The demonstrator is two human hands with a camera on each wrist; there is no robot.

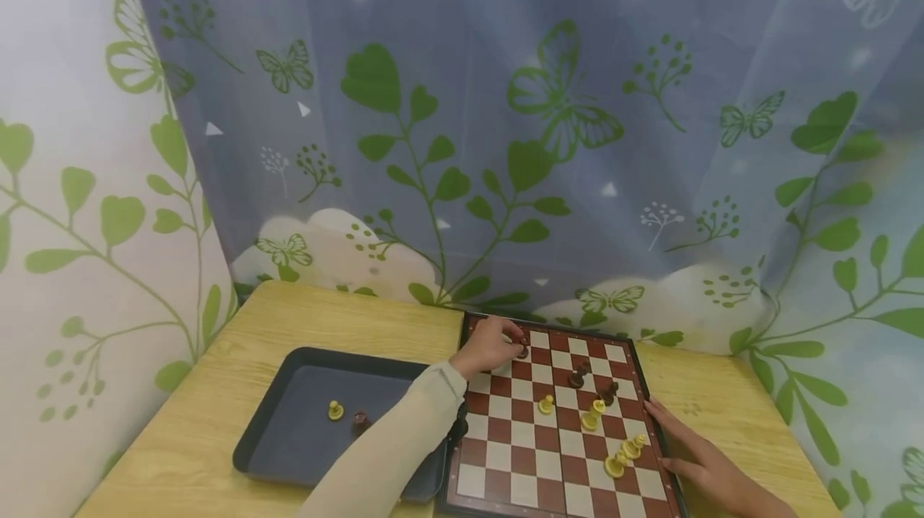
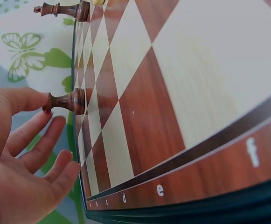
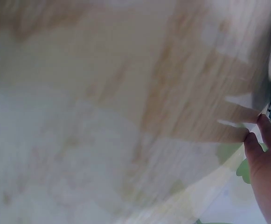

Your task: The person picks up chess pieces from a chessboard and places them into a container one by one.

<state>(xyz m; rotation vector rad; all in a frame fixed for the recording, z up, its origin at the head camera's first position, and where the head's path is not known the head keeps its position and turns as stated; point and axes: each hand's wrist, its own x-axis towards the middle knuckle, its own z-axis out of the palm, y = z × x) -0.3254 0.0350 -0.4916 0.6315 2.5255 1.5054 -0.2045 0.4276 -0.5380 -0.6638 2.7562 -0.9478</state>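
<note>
the left hand point(image 1: 488, 346) reaches over the chessboard point(image 1: 523, 431), pinching a brown chess piece point(image 2: 71, 101); the right hand point(image 1: 703, 460), fingers spread, touches the chessboard's side.

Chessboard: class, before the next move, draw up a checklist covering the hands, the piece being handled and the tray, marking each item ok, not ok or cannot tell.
1. Left hand has a grip on the brown piece: ok, fingers pinch its top.
2. Brown piece centred on its square: cannot tell, the views do not settle it.
3. Right hand beside the board: ok, fingertips at its right edge.
4. Tray emptied of pieces: not ok, a yellow pawn and a second brown piece are in it.
5. Left sleeve clear of the tray: cannot tell, it crosses over it, but contact is unclear.
</note>
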